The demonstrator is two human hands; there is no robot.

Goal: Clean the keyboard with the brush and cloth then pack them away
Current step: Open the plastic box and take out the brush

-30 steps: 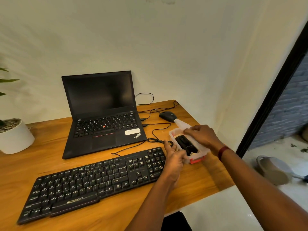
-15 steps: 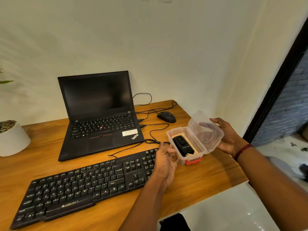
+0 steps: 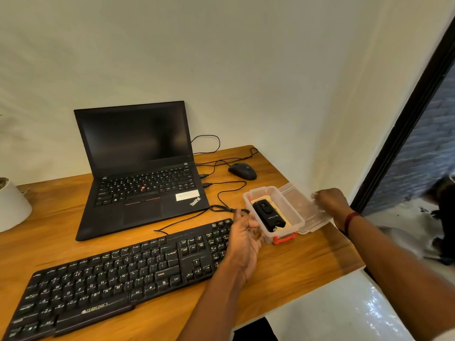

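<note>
A black keyboard [image 3: 110, 284] lies across the front of the wooden desk [image 3: 302, 264]. To its right stands a clear plastic box [image 3: 294, 215] with a red latch [image 3: 284, 238]. Inside, a black brush [image 3: 267, 217] lies on a folded yellow cloth [image 3: 283, 219]. The box's lid [image 3: 310, 219] is swung open to the right and lies nearly flat. My right hand [image 3: 330, 200] pinches the lid's far edge. My left hand [image 3: 243, 239] rests against the box's left wall, fingers loosely curled, holding nothing.
An open black laptop [image 3: 138, 168] stands behind the keyboard, and a black mouse [image 3: 242, 171] sits at the back right with thin cables [image 3: 229, 190] running to the laptop. A white plant pot [image 3: 12, 205] is at the far left. The desk's right edge drops off just past the box.
My right hand has swung the lid from upright down flat to the right. My left hand has stayed by the box's left side.
</note>
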